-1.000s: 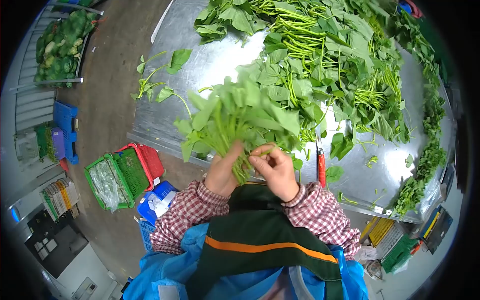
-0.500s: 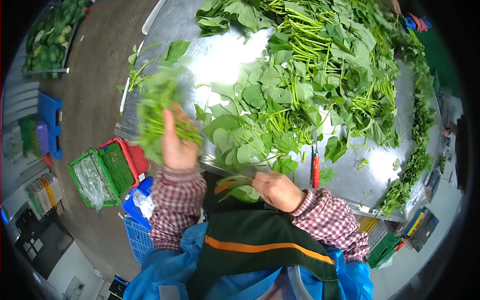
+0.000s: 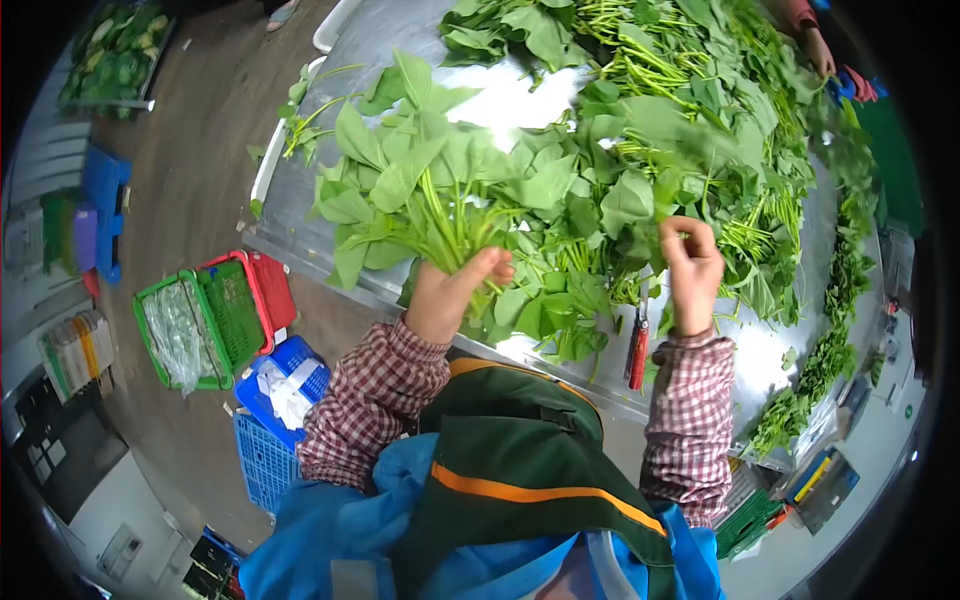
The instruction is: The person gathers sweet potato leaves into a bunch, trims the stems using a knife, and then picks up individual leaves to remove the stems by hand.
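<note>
The left hand (image 3: 450,295) was at the near left edge of the metal table (image 3: 300,235), its fingers wrapped around the stems of a leafy bunch (image 3: 430,190), whose leaves fanned out toward the far left above the tabletop. The right hand (image 3: 692,268), well apart to the right, had thumb and forefinger pinched at the base of a sprig (image 3: 667,180); the sprig's leaves were blurred, so their outline against the greens behind was hard to tell. Just below that hand, on the near side, a red-handled tool (image 3: 638,350) lay on the table. A heap of greens (image 3: 640,50) covered much of the far and middle part, and a long row of greens (image 3: 838,320) ran along the right side. At the far right was another person's hand (image 3: 820,52). On the floor to the left, a green basket (image 3: 225,310) holding a clear plastic bag (image 3: 175,335) stood against a red basket (image 3: 270,290).
</note>
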Motion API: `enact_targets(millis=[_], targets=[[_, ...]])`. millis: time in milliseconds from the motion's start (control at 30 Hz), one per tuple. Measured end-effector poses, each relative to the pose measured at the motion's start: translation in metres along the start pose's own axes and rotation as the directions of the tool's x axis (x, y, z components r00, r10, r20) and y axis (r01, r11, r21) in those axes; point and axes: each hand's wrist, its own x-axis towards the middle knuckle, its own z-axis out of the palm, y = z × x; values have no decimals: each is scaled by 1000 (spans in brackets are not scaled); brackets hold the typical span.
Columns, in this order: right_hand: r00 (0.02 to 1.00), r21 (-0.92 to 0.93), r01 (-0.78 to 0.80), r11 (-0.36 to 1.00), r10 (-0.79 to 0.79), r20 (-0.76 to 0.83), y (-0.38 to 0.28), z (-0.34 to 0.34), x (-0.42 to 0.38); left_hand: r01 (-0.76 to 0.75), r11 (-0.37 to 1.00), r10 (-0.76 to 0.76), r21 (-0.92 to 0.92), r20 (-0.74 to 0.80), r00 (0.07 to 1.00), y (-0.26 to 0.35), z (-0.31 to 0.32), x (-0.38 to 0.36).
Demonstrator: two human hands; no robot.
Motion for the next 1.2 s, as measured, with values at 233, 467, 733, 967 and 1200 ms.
enact_targets(millis=[233,467,733,967,1200], targets=[[987,353,-96,931,42,157,-62,10,-20,-159,986,153,-43,-112,982,-9,18,-5],[924,25,297,954,-294,244,-34,80,-77,106,950,-148,-295,-124,981,-32,-6,-12],[971,-130,208,969,-189,149,33,49,-30,165,869,-208,-466,-41,977,-2,-24,0],[915,-606,325,726,-403,7,0,6,-24,113,897,-147,-428,-47,988,15,-8,1],[801,286,-270,920,50,596,-79,88,-69,176,877,-178,-448,37,983,18,25,-8]])
